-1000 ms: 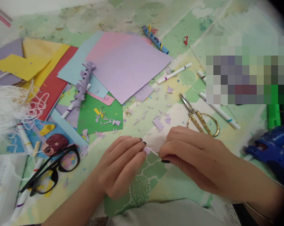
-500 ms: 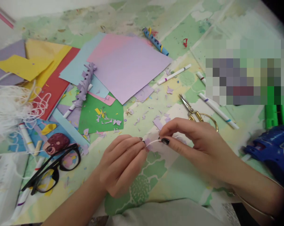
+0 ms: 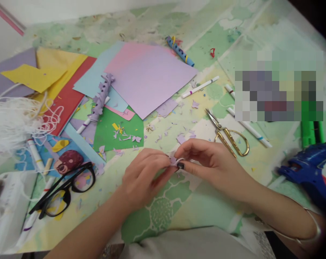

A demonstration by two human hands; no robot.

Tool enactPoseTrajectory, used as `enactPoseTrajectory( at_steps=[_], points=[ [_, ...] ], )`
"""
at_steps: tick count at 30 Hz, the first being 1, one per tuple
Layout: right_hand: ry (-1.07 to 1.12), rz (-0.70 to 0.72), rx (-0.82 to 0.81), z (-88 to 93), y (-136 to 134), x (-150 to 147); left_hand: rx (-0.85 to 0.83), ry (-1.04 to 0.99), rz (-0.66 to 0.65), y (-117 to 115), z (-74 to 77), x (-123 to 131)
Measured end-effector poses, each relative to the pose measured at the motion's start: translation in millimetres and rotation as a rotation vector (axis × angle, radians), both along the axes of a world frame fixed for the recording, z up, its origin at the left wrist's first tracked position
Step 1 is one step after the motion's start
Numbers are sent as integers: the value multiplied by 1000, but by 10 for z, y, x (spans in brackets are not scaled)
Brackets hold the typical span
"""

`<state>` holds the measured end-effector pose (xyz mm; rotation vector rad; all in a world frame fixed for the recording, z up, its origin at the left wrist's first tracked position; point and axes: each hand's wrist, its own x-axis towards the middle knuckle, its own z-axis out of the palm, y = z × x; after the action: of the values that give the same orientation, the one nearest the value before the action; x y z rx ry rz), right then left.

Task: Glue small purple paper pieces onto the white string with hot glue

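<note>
My left hand (image 3: 146,174) is closed, its fingertips pinched together over the table's near middle. At those fingertips shows a small light purple piece (image 3: 173,160), partly hidden by the fingers. A short length of white cord (image 3: 180,160) bridges the gap to my right hand (image 3: 214,162). The thumb and forefinger of that hand pinch the cord, with the thumb's dark nail facing up. The hands nearly touch. Gold-handled scissors (image 3: 219,126) lie just beyond my right hand, blades partly apart.
Coloured sheets, with a purple sheet (image 3: 152,82) on top, cover the back left. Nearer are tangled white string (image 3: 19,118) and black-framed glasses (image 3: 67,194). A blue glue gun (image 3: 306,165) lies at right, and a white marker (image 3: 200,87) beyond the scraps.
My hands have come closer together, and less of the white cord shows between them. My right hand has shifted slightly left, uncovering more of the scissors' handles.
</note>
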<state>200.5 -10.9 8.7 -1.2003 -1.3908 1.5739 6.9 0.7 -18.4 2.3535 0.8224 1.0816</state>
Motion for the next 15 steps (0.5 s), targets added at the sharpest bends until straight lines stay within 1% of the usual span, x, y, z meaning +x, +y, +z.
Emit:
enactPoseTrajectory(
  at_steps=[3, 5, 8, 10, 12, 15],
  points=[
    [81, -18, -98, 8, 21, 3, -205, -59, 103, -9, 8, 24],
    [119, -28, -148, 9, 25, 0, -346, -135, 145, -15, 3, 20],
    [135, -38, -175, 12, 23, -8, -523, -212, 117, -4, 5, 17],
    [130, -41, -175, 11, 20, -16, -593, -211, 85, 16, 22, 27],
    [130, -44, -168, 6, 17, -21, -624, -217, 65, 36, 44, 43],
    [96, -48, -137, -4, 13, -20, -658, -237, 68, 53, 64, 57]
  ],
)
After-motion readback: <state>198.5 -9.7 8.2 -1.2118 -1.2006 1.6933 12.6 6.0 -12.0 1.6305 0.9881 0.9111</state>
